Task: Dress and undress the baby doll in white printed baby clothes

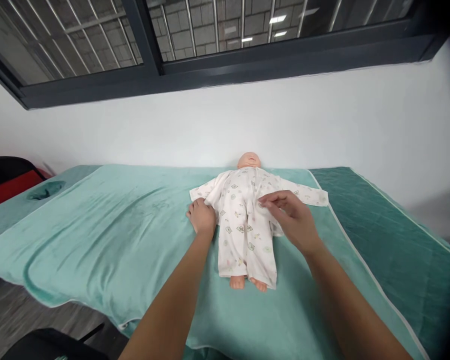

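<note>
A baby doll (249,160) lies on its back with its head toward the wall. It wears a white long-sleeved romper (243,220) with small printed figures, and its bare feet (237,282) stick out of the legs. My left hand (201,216) rests on the towel against the romper's side, below the sleeve on the left. Its fingers are slightly bent and apart. Over the right side of the doll's chest hovers my right hand (290,215), thumb and fingertips drawn together close to the cloth. Whether anything thin is between them is hidden.
A light green towel (116,240) with folds covers the bed, and a darker green cover (390,240) shows at the right. The white wall (172,130) and window frame (247,62) stand behind. A black chair (52,345) is at the lower left, a red and black item (11,187) at the far left.
</note>
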{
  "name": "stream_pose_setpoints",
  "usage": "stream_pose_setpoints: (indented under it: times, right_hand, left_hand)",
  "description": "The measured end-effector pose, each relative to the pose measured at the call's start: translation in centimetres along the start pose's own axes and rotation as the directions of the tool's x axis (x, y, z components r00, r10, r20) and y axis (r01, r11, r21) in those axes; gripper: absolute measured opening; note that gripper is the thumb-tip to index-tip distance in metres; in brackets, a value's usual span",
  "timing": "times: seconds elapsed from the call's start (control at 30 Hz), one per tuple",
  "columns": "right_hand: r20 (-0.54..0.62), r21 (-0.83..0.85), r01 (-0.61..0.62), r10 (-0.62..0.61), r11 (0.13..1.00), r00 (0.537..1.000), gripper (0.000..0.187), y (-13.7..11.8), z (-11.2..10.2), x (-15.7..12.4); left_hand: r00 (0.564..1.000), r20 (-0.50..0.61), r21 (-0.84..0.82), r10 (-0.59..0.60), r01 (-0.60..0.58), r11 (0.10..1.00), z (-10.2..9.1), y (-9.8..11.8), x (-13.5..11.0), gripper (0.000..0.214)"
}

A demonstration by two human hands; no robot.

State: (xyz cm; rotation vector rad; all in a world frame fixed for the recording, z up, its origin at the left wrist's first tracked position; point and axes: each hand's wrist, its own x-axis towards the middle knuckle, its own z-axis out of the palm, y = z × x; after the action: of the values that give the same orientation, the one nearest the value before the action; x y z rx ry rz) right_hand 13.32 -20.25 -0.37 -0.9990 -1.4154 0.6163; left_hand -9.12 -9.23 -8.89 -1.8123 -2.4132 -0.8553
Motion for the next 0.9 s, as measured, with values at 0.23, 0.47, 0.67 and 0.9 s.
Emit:
stream_pose_setpoints:
  times: [0.23,0.47,0.67,0.9]
  right_hand:
    - [-0.32,-0.062,-0.24,0.208,0.969,0.924,0.02,4.7,-1.0,4.2]
    - [-0.157,-0.419,-0.256,0.209,0.871,0.965,0.042,6.2,4.3,9.5]
    - [0.012,-0.768,0.034,-0.039,0.639,0.999,0.046,6.6,7.3,8.4]
    - [0.056,-0.802,0.05,-0.009,0.595,0.998,0.045,7.1,7.1,8.4]
  left_hand:
    - [0.999,-0.027,-0.011,0.026,-0.026,1.0,0.0,0.0,0.2,0.03]
    - [1.0,0.005,-0.004,0.03,-0.03,1.0,0.3,0.5,1.0,0.029]
    - [0.999,0.037,-0.112,-0.025,0.029,0.993,0.5,0.6,2.0,0.026]
    - [0.973,0.23,-0.884,-0.014,0.215,0.415,-0.8,2.5,3.8,0.027]
